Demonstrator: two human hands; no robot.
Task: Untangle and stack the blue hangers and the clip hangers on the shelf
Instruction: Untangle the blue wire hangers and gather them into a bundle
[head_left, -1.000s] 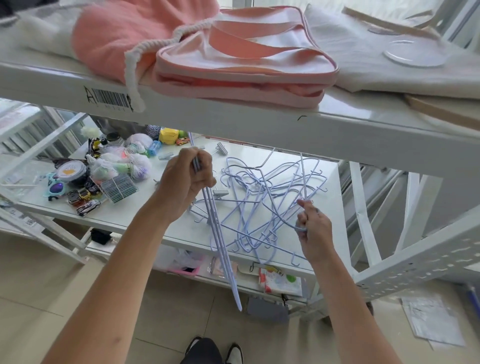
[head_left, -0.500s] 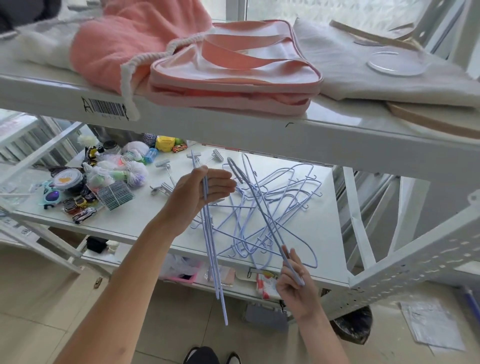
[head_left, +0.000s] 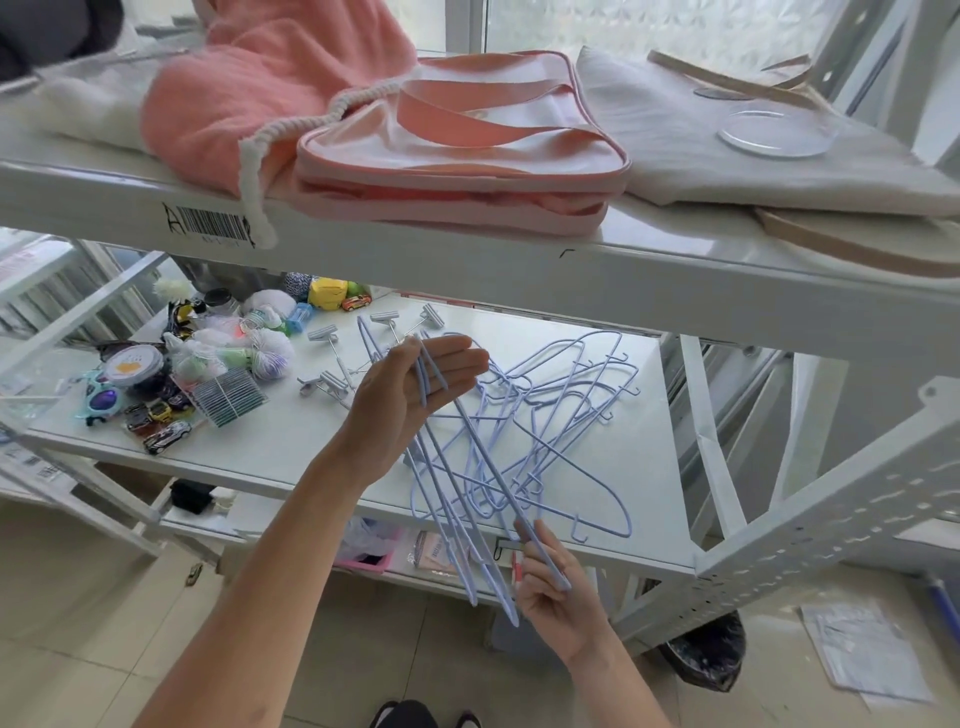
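Note:
A tangle of blue wire hangers (head_left: 563, 415) lies on the white middle shelf (head_left: 260, 452). My left hand (head_left: 410, 400) is over the shelf, palm up with fingers straight. A bundle of blue hangers (head_left: 457, 525) lies across that palm and slants down past the shelf's front edge. My right hand (head_left: 550, 587) is below the front edge and pinches the end of one blue hanger (head_left: 493, 478), which runs up into the tangle. Several metal clip hangers (head_left: 332, 371) lie on the shelf just left of my left hand.
Toys, toy cars, sunglasses and a jar (head_left: 132, 366) crowd the shelf's left end. The upper shelf holds a pink bag (head_left: 457, 156), a pink towel and a canvas bag. White rack posts (head_left: 717, 467) stand at right. A black bin bag (head_left: 711, 654) sits on the floor.
My left hand has straightened its fingers around the bundle and shifted right. My right hand has drawn one hanger out toward and below the shelf's front edge.

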